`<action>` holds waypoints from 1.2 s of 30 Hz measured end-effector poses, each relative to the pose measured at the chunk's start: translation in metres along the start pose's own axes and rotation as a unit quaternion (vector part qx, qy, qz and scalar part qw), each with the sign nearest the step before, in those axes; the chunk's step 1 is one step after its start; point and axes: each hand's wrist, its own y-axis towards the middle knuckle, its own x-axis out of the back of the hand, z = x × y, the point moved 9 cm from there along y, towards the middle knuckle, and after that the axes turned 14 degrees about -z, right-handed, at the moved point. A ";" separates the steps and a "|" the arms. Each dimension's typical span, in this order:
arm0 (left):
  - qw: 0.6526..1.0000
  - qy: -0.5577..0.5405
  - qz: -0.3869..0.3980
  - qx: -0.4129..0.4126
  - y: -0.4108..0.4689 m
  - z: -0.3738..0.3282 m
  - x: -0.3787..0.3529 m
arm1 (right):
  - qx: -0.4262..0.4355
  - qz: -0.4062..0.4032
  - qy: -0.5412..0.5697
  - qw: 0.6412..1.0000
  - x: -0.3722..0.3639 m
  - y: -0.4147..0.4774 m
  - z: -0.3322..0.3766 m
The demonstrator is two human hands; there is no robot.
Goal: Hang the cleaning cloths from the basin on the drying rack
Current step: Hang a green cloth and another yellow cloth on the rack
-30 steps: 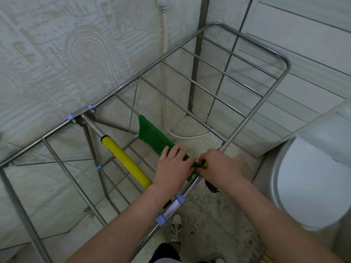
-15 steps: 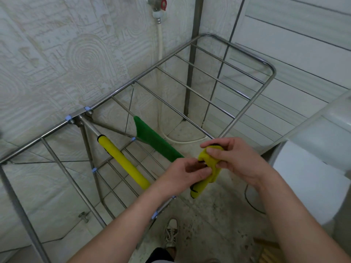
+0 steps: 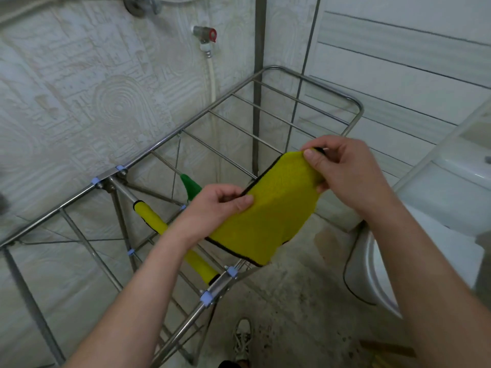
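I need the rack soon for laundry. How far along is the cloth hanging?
Done: a yellow cloth and a green cloth already hang over rods of the drying rack. In hand: the left hand and right hand hold a second yellow cloth spread above the rack, not yet on a rod. Left: draping it; the basin is out of view, so any remaining cloths cannot be counted.

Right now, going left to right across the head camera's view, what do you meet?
Rolled yellow cloth on the rack → green cloth → left hand → yellow cloth held up → right hand → toilet.
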 end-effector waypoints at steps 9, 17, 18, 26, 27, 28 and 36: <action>0.999 -0.033 -0.031 0.007 0.040 -0.017 0.071 | -0.007 0.019 0.096 0.995 0.002 0.005 0.017; 0.928 0.216 -0.261 -0.154 0.088 -0.045 0.121 | 0.064 -0.115 0.095 0.987 -0.024 0.005 0.026; 0.928 0.209 -0.267 -0.154 0.093 -0.040 0.125 | 0.059 -0.111 0.097 0.987 -0.031 0.002 0.021; 0.885 0.176 -0.400 -0.160 0.093 -0.008 0.137 | -0.006 -0.047 0.079 0.996 -0.091 -0.034 -0.022; 0.874 0.181 -0.418 -0.170 0.092 -0.014 0.139 | 0.008 -0.040 0.084 0.996 -0.098 -0.037 -0.019; 0.867 0.187 -0.428 -0.173 0.095 -0.016 0.140 | 0.021 -0.040 0.087 0.995 -0.102 -0.038 -0.018; 0.873 0.267 -0.364 -0.187 0.165 -0.006 0.099 | -0.056 -0.143 -0.036 0.988 -0.075 0.020 -0.085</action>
